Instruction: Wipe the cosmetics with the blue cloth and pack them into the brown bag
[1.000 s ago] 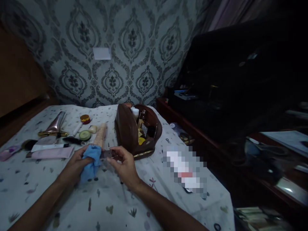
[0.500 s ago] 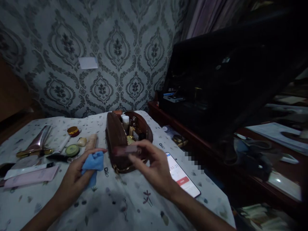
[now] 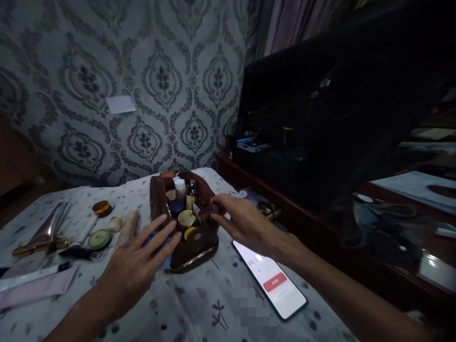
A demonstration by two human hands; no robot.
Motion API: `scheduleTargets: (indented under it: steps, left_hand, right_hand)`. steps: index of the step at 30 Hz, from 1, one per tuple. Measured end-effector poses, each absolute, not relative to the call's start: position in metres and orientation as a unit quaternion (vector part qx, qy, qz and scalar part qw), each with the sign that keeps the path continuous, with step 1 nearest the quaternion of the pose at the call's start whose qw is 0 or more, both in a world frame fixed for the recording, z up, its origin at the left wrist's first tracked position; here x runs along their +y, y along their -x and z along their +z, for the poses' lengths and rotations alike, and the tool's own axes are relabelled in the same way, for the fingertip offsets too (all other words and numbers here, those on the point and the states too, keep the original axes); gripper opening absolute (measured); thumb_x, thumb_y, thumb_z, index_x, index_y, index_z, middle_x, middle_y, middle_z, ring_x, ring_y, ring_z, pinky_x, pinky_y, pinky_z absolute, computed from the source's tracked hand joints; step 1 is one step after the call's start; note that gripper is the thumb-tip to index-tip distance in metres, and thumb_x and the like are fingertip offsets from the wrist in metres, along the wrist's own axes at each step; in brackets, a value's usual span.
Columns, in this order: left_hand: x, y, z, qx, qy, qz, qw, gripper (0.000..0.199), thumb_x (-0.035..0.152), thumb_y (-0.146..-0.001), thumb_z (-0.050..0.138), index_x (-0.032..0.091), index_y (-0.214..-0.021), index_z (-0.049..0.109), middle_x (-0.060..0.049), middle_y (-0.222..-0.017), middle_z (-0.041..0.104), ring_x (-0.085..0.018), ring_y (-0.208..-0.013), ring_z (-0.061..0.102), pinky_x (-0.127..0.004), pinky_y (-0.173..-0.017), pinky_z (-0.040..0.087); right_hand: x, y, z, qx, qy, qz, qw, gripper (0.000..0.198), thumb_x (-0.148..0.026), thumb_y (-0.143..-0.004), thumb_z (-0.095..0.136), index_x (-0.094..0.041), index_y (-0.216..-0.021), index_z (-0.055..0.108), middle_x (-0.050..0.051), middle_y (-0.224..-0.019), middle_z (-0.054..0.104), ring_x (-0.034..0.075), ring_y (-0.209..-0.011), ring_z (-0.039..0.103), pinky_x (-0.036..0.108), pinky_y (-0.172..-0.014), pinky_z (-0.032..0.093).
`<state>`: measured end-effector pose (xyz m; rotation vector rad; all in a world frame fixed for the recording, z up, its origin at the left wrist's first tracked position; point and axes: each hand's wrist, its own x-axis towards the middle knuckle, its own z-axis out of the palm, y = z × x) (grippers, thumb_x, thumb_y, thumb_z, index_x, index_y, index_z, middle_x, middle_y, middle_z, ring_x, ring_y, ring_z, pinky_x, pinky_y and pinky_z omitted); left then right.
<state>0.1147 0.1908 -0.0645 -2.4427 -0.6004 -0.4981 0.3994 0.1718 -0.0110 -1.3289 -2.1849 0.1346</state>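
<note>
Pinches a small dark reddish container (image 3: 214, 209) at mid-frame, between thumb and fingers of the right hand (image 3: 249, 223), by one end, presumably to leave the other free toward the mouth of the unzipped brown bag (image 3: 199, 245). Spreads the left hand (image 3: 137, 266), lower left of centre, fingers stretched and apart above a blue cloth (image 3: 166, 263) at the bag's near left corner, perhaps for steadying; cannot tell of any grip on that cloth, with the thumb hidden. Includes, inside the bag, a white-capped bottle (image 3: 180, 187), upright, likely propped by neighbours, and a gold-topped jar (image 3: 187, 218). Shows at lower left a pink tube (image 3: 42, 287), lying flat, and at lower right a lit phone (image 3: 280, 280), face up, probably for reading.
</note>
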Motion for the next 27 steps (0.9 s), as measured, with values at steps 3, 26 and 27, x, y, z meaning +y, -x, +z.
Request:
scheduleTargets:
  steps: [3,26,27]
  left_hand:
    - [0.184,-0.122,-0.062,-0.252,0.909,-0.181,0.276,0.068,-0.005,-0.079,0.039,0.022,-0.140,0.051,-0.008,-0.146,0.053,-0.032,-0.144,0.035,-0.062,-0.117,0.029]
    - [0.183,-0.132,-0.066,-0.266,0.945,-0.086,0.169,0.087,0.013,-0.072,0.069,0.042,-0.147,0.036,-0.011,-0.155,0.038,-0.041,-0.149,0.018,-0.061,-0.108,0.036]
    - [0.182,-0.132,-0.066,-0.268,0.945,-0.083,0.170,0.087,0.013,-0.072,0.069,0.041,-0.147,0.035,-0.010,-0.156,0.037,-0.040,-0.149,0.017,-0.060,-0.108,0.037]
  right_hand:
    - [0.174,-0.402,-0.009,-0.821,0.496,0.050,0.277,0.005,-0.018,-0.093,0.053,-0.017,-0.098,0.055,0.005,-0.088,0.065,0.014,-0.070,0.056,0.026,-0.063,0.040]
    - [0.208,-0.367,0.020,-0.893,0.441,-0.020,0.088,0.010,-0.019,-0.085,0.063,-0.013,-0.092,0.067,0.010,-0.099,0.063,0.021,-0.094,0.057,0.031,-0.082,0.044]
    - [0.211,-0.364,0.018,-0.895,0.439,-0.034,0.068,0.010,-0.019,-0.084,0.064,-0.012,-0.090,0.067,0.011,-0.099,0.063,0.022,-0.095,0.056,0.033,-0.085,0.043]
